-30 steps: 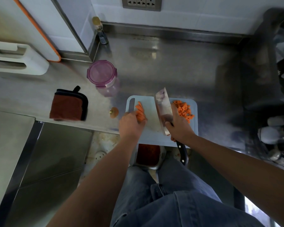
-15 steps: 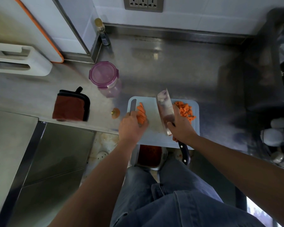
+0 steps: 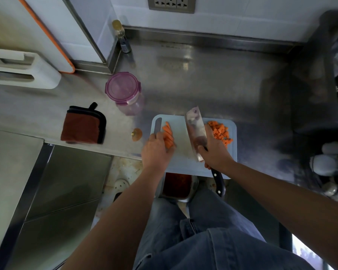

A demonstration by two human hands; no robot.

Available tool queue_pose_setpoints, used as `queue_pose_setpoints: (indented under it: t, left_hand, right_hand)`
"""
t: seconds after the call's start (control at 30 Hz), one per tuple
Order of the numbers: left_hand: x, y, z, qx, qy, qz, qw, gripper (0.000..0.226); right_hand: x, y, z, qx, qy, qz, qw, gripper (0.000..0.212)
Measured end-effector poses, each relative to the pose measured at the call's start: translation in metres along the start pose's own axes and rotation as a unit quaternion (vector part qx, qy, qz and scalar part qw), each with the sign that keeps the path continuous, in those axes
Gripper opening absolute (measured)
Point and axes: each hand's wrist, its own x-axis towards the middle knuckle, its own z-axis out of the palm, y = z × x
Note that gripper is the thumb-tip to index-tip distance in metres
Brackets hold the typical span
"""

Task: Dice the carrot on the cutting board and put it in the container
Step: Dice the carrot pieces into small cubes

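Left hand (image 3: pixel 156 151): we hold carrot sticks (image 3: pixel 168 134), fingers curled, on the cutting board's (image 3: pixel 180 137) left.
Right hand (image 3: pixel 215 151): we grip the cleaver (image 3: pixel 195 131) mid-board.
Diced carrot (image 3: pixel 219 131): board's right.

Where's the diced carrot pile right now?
Head view: the diced carrot pile sits at the far right corner of the cutting board, just right of the cleaver the right hand grips.

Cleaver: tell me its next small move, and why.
Probably shift the cleaver left to the free end of the carrot sticks and cut across them. The right hand grips it over the middle of the board, apart from the carrot sticks, which the left hand holds bunched at the board's left. Only the pile at the right is diced.
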Motion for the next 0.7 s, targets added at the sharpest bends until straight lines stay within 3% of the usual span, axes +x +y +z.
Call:
queue_pose_setpoints:
  t: [0.23, 0.47, 0.7]
  left_hand:
    - [0.0009, -0.0015, 0.0048, -0.017, 0.002, -0.002, 1.000, 0.055]
    - [0.0045, -0.0040, 0.0043, -0.016, 0.009, 0.015, 1.000, 0.028]
    - [0.0071, -0.0037, 0.0020, 0.024, -0.004, 0.041, 0.999, 0.028]
  right_hand:
    - [0.0006, 0.0035, 0.0026, 0.003, -0.002, -0.002, 1.000, 0.070]
    - [0.0041, 0.0065, 0.0023, 0.008, -0.004, -0.005, 1.000, 0.069]
    - [0.0038, 0.0067, -0.0009, 0.008, 0.000, -0.008, 1.000, 0.068]
